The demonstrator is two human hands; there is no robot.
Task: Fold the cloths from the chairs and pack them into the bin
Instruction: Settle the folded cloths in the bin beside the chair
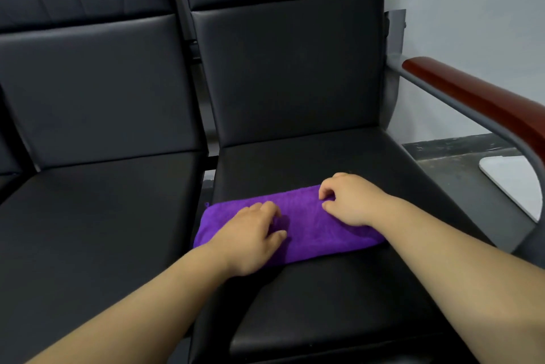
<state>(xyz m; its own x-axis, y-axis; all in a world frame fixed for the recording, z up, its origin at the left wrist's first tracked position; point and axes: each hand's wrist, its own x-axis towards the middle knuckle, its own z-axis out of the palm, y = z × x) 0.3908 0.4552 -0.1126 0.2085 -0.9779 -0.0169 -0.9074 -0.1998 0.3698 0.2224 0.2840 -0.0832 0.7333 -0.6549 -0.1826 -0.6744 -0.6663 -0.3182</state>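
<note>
Where the head view looks down over both bare forearms, a purple cloth (306, 225) is seen folded into a long strip on the seat of the right chair (309, 157). The strip is laid across the seat from left to right, about midway between its near and far edges. Its left end reaches the seat's left edge, and its right end is set a little farther away than its left.

The left grip (250, 235), a bare hand, is placed on the left half of the cloth. Its fingers (271, 209) are bent, and a small fold of cloth is clamped between them and the thumb. The right grip (351, 201) is placed on the far right part of the cloth, with its knuckles raised. Its fingertips are curled under, and the cloth's far edge is pinched against the thumb. The two grips are held apart, with bare cloth shown between them.

The left chair (97, 216), also black and padded, is joined just beside the right one. A red-brown armrest (477, 98) on a grey frame is seen at the right. Beyond it, a white slab (510, 181) lies on the dark floor (451, 163), below a pale wall (472, 10).
</note>
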